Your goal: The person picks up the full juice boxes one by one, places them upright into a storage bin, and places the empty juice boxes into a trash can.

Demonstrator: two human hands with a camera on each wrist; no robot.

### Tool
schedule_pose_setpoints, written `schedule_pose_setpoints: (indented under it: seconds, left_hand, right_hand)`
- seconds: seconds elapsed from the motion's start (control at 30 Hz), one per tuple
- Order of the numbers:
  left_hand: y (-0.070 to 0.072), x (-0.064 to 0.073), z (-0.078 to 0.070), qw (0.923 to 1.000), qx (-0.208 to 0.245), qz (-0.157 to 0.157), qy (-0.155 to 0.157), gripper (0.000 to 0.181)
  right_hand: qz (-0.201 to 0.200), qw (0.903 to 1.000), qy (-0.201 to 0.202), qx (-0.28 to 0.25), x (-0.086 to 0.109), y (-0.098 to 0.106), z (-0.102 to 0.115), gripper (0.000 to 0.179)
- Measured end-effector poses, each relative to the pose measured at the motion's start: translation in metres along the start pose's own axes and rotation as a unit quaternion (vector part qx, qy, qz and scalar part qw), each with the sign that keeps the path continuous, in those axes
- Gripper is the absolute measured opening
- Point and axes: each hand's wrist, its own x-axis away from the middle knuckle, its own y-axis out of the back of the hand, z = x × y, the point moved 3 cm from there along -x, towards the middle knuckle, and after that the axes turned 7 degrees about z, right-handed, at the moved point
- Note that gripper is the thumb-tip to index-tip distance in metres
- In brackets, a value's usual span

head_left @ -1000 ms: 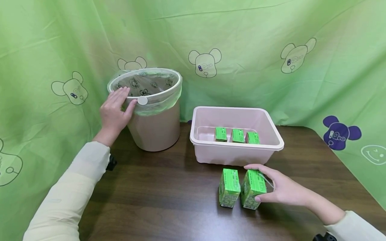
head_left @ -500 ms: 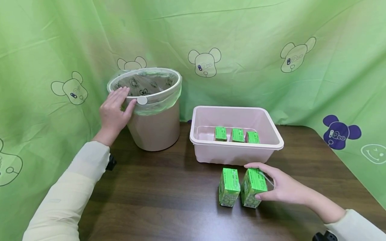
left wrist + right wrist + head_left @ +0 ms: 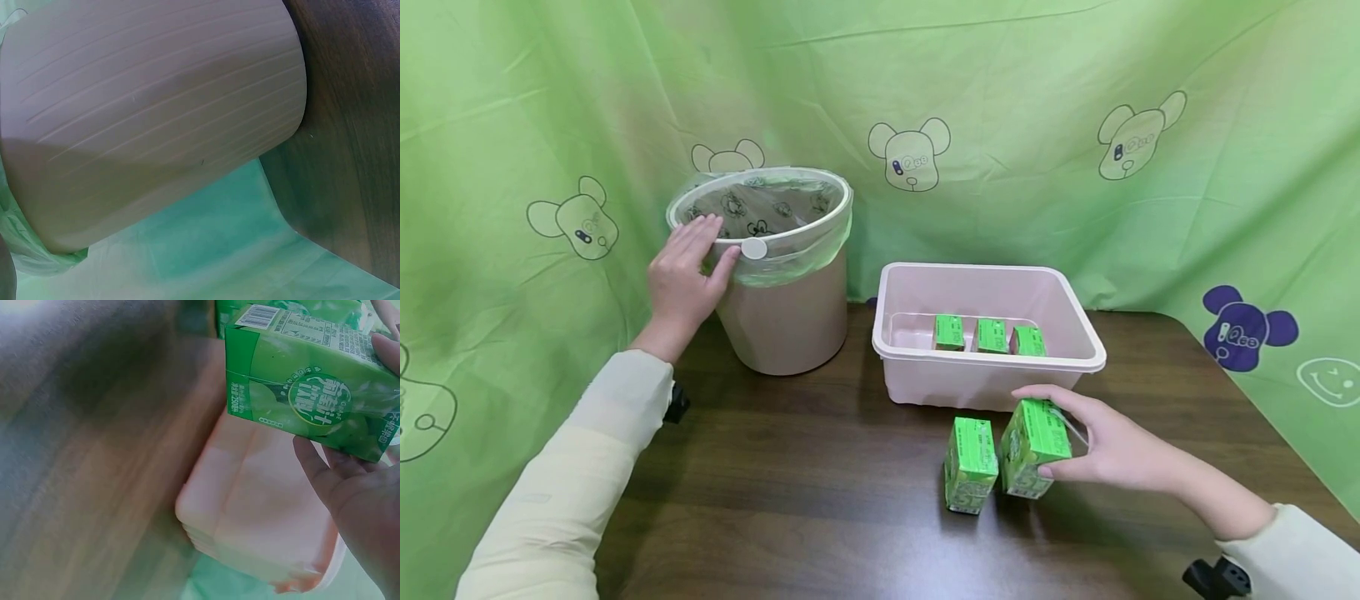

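My right hand [image 3: 1116, 442] grips a green juice box [image 3: 1028, 467] with a straw on its side, fingers along the far side and thumb on the near side. In the right wrist view, the held juice box [image 3: 306, 387] shows its printed side and barcode. Another juice box [image 3: 972, 465] stands upright on the table just left of it. My left hand [image 3: 685, 271] rests on the front left rim of a lined trash can [image 3: 786, 325], fingers laid over the rim, thumb by the round button. The can's ribbed wall [image 3: 156, 112] fills much of the left wrist view.
A pink plastic bin [image 3: 981, 382] stands behind the juice boxes, with three green boxes inside, one of them a box [image 3: 949, 333] at the left. The dark wooden table [image 3: 790, 483] meets a green printed curtain [image 3: 1000, 83] at the back and right.
My right hand has raised the right juice box a little and shifted it slightly away from me. My left hand and the other juice box have stayed where they were.
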Motion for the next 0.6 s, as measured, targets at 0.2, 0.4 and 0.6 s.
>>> schedule_pose_setpoints:
  seconds: [0.2,0.4,0.6]
  left_hand:
    - [0.000,0.000,0.000,1.0000,0.002,-0.003,-0.002,0.045]
    - [-0.001,-0.001,0.000,1.0000,-0.001,-0.007,-0.006,0.046]
    - [0.000,0.000,0.000,0.9998,-0.012,-0.002,-0.015,0.049]
  right_hand:
    - [-0.004,1.0000,-0.007,0.003,-0.002,0.011,0.010,0.082]
    - [-0.019,0.9970,-0.016,0.074,-0.008,0.024,0.023,0.083]
    - [-0.019,0.9959,-0.008,0.088,-0.015,0.037,0.039,0.086]
